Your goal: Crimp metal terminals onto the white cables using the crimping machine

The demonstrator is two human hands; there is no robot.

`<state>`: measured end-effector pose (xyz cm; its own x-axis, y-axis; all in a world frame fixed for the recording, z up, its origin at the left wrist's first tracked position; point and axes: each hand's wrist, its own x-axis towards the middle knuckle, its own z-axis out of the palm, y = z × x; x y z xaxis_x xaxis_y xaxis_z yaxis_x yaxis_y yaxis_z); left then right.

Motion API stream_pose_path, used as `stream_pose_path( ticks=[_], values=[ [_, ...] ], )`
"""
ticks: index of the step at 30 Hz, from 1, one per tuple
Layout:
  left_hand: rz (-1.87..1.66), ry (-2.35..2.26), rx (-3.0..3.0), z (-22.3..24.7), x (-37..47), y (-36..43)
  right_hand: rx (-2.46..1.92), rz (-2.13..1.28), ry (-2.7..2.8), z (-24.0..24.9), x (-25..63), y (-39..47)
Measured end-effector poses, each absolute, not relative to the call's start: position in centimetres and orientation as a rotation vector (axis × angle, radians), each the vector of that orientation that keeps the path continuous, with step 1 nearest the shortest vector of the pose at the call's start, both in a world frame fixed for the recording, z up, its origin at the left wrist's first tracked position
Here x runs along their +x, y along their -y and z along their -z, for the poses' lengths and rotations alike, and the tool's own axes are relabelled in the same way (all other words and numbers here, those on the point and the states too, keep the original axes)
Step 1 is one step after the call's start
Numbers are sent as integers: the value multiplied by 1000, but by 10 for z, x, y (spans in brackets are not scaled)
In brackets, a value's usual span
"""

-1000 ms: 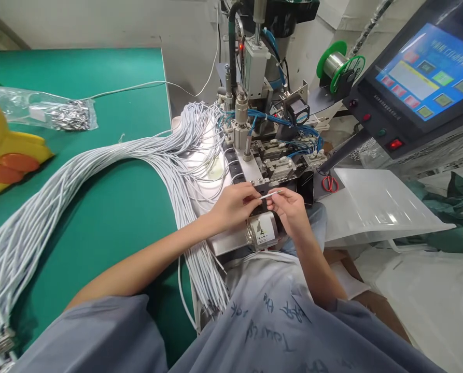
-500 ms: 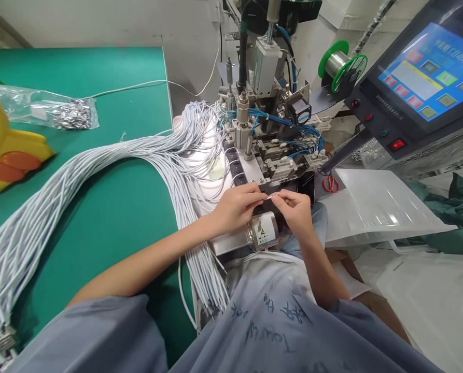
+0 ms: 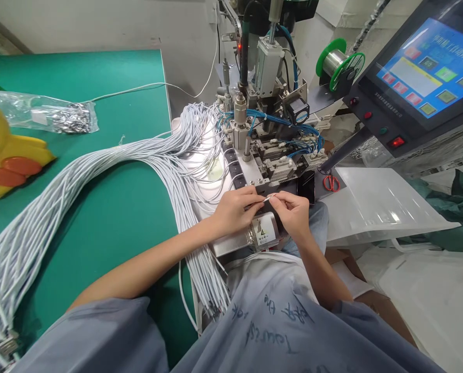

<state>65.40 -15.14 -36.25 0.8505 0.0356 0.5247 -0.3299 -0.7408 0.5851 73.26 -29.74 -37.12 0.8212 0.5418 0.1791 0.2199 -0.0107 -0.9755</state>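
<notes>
Between my two hands is the end of a thin white cable (image 3: 267, 198), in front of a machine (image 3: 250, 160) with metal cylinders and blue air tubes. My left hand (image 3: 237, 210) pinches the cable from the left. From the right, the fingertips of my right hand (image 3: 292, 210) close on its tip; the fine detail there is too small to make out. Just below the hands lies a clear jar (image 3: 265, 230) with a white label. A large bundle of white cables (image 3: 114, 153) spreads over the green table and hangs down beside my left forearm.
The green table (image 3: 110, 233) bears a bag of small metal parts (image 3: 73, 118) and a yellow toy-like object (image 3: 9, 150). On the right are red-handled scissors (image 3: 331, 183), a white plastic sheet (image 3: 382, 204), a green wire spool (image 3: 334, 62) and a lit control screen (image 3: 429, 70).
My hands stay together at nearly the same spot, with slightly more of the white cable showing between the fingertips. The whole view has shifted a little.
</notes>
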Motion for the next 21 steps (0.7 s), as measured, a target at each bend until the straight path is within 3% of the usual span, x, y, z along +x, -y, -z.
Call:
stream_pose_path(
  ticks=[5,11,18,21],
  values=[
    [-775,242,2396,365,654,152,-1701,-296,693,365,738,301],
    [-539,210,2215,362,657,149,-1636,-309,641,370,738,297],
    [-687,379,2668,362,654,142,-1726,-361,693,363,742,302],
    [-626,250,2457,361,655,145,-1635,-251,639,368,736,298]
  ],
)
